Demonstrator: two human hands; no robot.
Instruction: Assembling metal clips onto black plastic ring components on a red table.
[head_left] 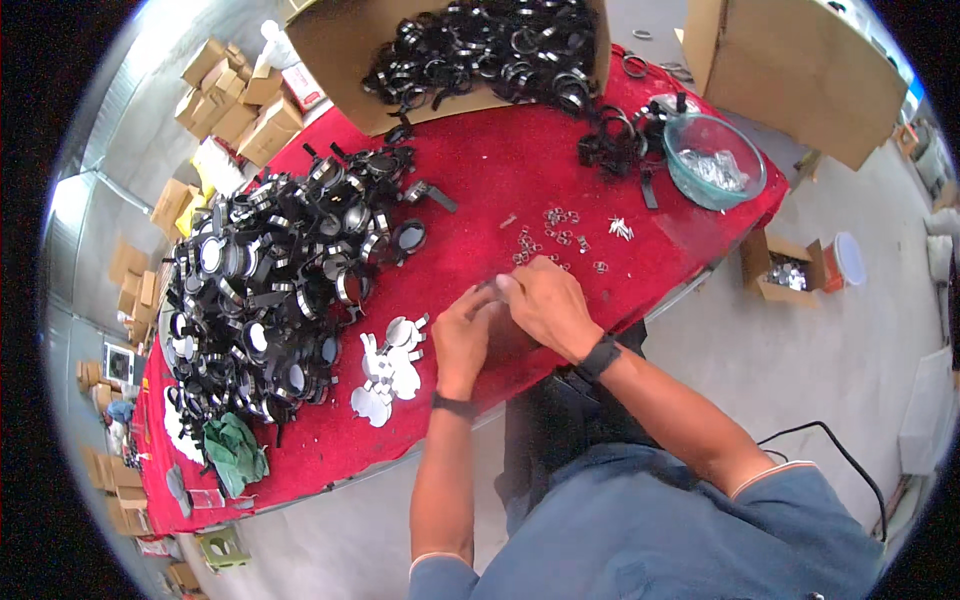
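My left hand (463, 335) and my right hand (548, 305) meet near the front edge of the red-covered table. Thumbs and fingers of both are closed together at one spot. Whatever they grip there is too small and too covered by the fingers to name. Just beyond my right hand lie several small metal buckle-like pieces (560, 217). Beside them is a little pile of thin white pieces (621, 229). Left of my left hand, white and silvery round pieces with tabs (400, 375) lie in a loose pile.
A large heap of watch-like pieces with black straps (250, 270) covers the table's left side. At the back, an open cardboard box (340, 60) holds more black and silver pieces. A glass bowl (745, 190) with clear bags stands right, a green cloth (235, 455) lies front left.
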